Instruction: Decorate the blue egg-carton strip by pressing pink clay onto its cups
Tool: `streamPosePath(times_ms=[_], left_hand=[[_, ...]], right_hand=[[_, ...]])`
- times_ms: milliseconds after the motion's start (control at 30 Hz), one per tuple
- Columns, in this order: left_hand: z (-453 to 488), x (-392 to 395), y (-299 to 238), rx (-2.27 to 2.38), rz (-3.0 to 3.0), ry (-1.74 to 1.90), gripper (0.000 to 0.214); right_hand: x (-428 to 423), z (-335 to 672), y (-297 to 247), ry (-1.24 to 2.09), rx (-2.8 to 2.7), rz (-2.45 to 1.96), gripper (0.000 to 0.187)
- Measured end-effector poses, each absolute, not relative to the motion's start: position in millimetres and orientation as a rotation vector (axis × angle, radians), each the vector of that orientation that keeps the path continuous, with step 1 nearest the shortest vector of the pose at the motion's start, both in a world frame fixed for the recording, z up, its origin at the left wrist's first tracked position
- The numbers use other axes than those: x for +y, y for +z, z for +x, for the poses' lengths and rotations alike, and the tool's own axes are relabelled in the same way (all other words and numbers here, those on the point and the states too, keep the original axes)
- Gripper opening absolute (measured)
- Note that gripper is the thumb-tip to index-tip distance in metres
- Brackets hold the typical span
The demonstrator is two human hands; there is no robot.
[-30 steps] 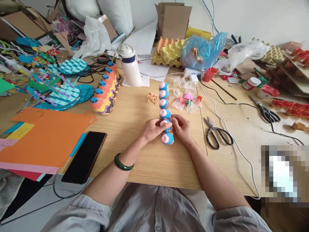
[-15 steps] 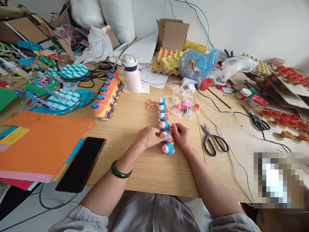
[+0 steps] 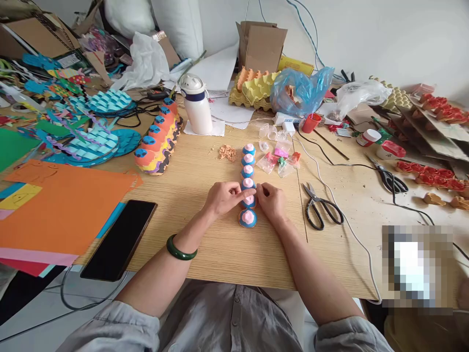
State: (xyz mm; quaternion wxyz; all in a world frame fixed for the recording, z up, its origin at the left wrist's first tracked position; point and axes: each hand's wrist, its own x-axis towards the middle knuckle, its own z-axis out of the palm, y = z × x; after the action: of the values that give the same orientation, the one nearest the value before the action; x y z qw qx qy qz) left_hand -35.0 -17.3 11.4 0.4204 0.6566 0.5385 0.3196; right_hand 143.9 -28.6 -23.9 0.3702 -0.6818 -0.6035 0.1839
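Note:
A blue and pink painted egg-carton strip (image 3: 248, 171), a row of bumps, lies lengthwise on the wooden table (image 3: 227, 249) in front of me. My left hand (image 3: 222, 196) pinches it from the left near its second bump from the near end, fingers closed on it. From the right, my right hand (image 3: 270, 199) grips the same spot with thumb and fingers. A green bangle (image 3: 178, 249) is on my left wrist.
Black scissors (image 3: 320, 210) lie right of my hands, a second pair (image 3: 390, 178) further right. A phone (image 3: 119, 238) and orange paper (image 3: 69, 205) lie at left. An orange carton caterpillar (image 3: 156, 139), a white bottle (image 3: 196, 105), small bags (image 3: 280, 156), egg trays (image 3: 254, 90) and a white cable (image 3: 330, 181) lie beyond.
The strip has turned from leaning on its side to standing with its pink tops facing up. Both hands kept their grip near its near end. The camera shifted slightly.

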Motion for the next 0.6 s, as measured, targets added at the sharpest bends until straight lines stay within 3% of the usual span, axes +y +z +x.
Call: streamPosePath(times_ms=[200, 367, 600], left_hand=[[-28, -14, 16, 0.819, 0.678, 1.052, 0.016], [-22, -15, 16, 0.654, 0.548, 1.187, 0.03], [-17, -29, 17, 0.604, 0.907, 1.22, 0.039]], right_hand=[[-24, 143, -27, 0.502, -1.294, -1.492, 0.039], [-26, 132, -23, 0.208, -1.587, -1.228, 0.022], [-45, 130, -24, 0.168, -1.706, -1.1, 0.034]])
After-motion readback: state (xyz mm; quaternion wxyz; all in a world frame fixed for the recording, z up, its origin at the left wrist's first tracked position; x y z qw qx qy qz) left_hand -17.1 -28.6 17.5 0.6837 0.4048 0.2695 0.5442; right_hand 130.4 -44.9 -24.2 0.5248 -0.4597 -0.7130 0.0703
